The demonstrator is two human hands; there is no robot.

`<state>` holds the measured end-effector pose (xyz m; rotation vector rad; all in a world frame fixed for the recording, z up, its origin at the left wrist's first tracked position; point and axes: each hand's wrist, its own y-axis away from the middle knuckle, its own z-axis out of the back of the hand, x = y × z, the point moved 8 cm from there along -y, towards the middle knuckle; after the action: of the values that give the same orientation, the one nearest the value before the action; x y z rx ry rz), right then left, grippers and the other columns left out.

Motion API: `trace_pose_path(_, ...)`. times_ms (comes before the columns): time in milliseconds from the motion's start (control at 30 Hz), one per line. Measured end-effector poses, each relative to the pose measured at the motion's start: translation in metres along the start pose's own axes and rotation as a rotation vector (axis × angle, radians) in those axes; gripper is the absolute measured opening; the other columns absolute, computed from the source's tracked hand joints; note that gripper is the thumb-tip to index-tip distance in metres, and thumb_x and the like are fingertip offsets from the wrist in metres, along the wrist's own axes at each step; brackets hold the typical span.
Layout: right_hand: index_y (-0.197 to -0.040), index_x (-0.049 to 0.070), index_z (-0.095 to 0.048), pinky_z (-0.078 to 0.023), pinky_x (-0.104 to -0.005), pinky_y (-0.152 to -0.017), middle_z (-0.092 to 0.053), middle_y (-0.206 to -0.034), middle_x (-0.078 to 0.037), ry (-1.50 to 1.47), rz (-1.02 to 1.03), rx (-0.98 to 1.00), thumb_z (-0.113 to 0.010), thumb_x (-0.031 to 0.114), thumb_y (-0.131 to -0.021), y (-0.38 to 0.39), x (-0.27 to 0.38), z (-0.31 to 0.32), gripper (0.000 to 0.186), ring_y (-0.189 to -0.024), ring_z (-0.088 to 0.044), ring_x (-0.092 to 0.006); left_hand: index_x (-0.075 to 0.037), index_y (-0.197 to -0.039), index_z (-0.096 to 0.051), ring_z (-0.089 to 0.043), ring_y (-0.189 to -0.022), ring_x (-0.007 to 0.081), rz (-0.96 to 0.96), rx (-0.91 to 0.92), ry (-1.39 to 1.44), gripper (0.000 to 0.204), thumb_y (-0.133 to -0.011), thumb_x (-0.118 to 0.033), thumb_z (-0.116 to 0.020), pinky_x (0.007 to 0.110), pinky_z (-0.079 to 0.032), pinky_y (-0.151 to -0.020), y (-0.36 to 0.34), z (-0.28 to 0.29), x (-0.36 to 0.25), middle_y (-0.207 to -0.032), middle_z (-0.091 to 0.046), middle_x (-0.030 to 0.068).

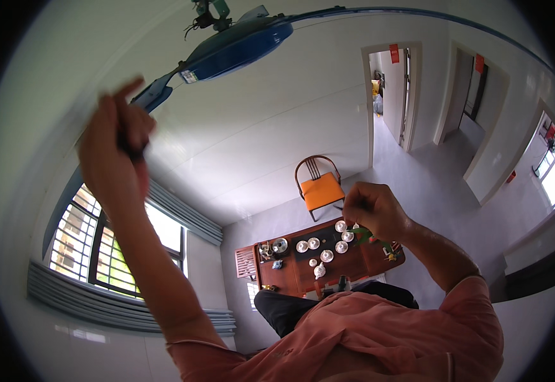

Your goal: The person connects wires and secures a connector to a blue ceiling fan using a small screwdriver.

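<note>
A blue ceiling fan (242, 48) hangs at the top, its left blade (155, 94) beside my raised left hand (117, 124). Motion blurs that hand. Its fingers look curled around something dark at the palm, with one finger stretched toward the blade; whether it touches the blade is unclear. My right hand (374, 207) is lower, at chest height, with the fingers pinched together. A thin dark tip shows at its fingertips, too small to name. Another long blue blade (411, 11) curves away to the right along the top.
Far below stands a wooden table (284, 277) with several silvery lidded cups (326, 256) and a teapot (319, 271). A wooden chair with an orange seat (322, 191) is behind it. A barred window (93, 245) with grey curtains is at left; doorways (389, 95) open at right.
</note>
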<state>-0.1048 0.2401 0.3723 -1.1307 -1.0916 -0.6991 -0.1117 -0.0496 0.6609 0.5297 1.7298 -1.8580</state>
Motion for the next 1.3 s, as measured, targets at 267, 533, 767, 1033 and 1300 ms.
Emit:
trace_pose_path(267, -0.109, -0.002, -0.064, -0.036, -0.0228, -0.051, -0.066, -0.081, -0.01, -0.637, -0.463, -0.072, -0.057, 0.004, -0.102, 0.013, -0.063, -0.052, 0.012, -0.056, -0.049, -0.0085, 0.009, -0.131, -0.059, -0.033, -0.064, 0.0139, 0.834, -0.311, 0.685, 0.056, -0.11, -0.042, -0.045, 0.032, -0.032, -0.063, 0.212, -0.049, 0.169, -0.066, -0.036, -0.0006)
trace_pose_path(533, -0.104, -0.002, -0.062, -0.045, -0.028, -0.056, -0.068, -0.089, -0.012, -0.936, -0.683, -0.093, -0.052, 0.022, -0.108, 0.04, -0.154, -0.101, 0.026, -0.066, -0.058, -0.0157, 0.007, -0.129, -0.062, -0.059, -0.079, 0.0238, 1.151, -0.522, 0.961, 0.068, -0.108, -0.052, -0.035, 0.038, -0.05, -0.075, 0.322, -0.076, 0.238, -0.084, -0.065, 0.0122)
trace_pose_path(767, -0.114, -0.004, -0.065, -0.051, -0.0315, -0.068, -0.069, -0.094, -0.012, -0.931, -0.789, -0.077, -0.049, 0.024, -0.108, 0.053, -0.181, -0.139, 0.032, -0.082, -0.068, -0.0199, 0.003, -0.13, -0.063, -0.061, -0.091, 0.0234, 1.132, -0.499, 1.002, 0.077, -0.106, -0.06, -0.028, 0.036, -0.051, -0.085, 0.368, -0.083, 0.256, -0.105, -0.07, 0.0139)
trace_pose_path(1033, -0.113, -0.004, -0.067, -0.05, -0.0265, -0.067, -0.066, -0.093, -0.006, -0.76, -0.853, 0.045, -0.065, 0.03, -0.102, 0.057, -0.209, -0.152, 0.036, -0.075, -0.063, -0.0119, 0.002, -0.137, -0.061, -0.06, -0.097, 0.0209, 1.194, -0.438, 0.698, 0.084, -0.105, -0.065, -0.022, 0.034, -0.048, -0.078, 0.409, -0.087, 0.266, -0.124, -0.068, 0.011)
trace_pose_path(1300, -0.108, 0.002, -0.064, -0.055, -0.0331, -0.072, -0.068, -0.093, -0.011, -0.851, -0.932, 0.073, -0.051, 0.019, -0.102, 0.079, -0.265, -0.127, 0.022, -0.079, -0.065, -0.0205, 0.0, -0.125, -0.065, -0.063, -0.107, 0.0224, 1.128, -0.506, 0.636, 0.04, -0.108, -0.032, -0.049, 0.038, -0.049, -0.094, 0.431, -0.07, 0.288, -0.12, -0.069, 0.0142)
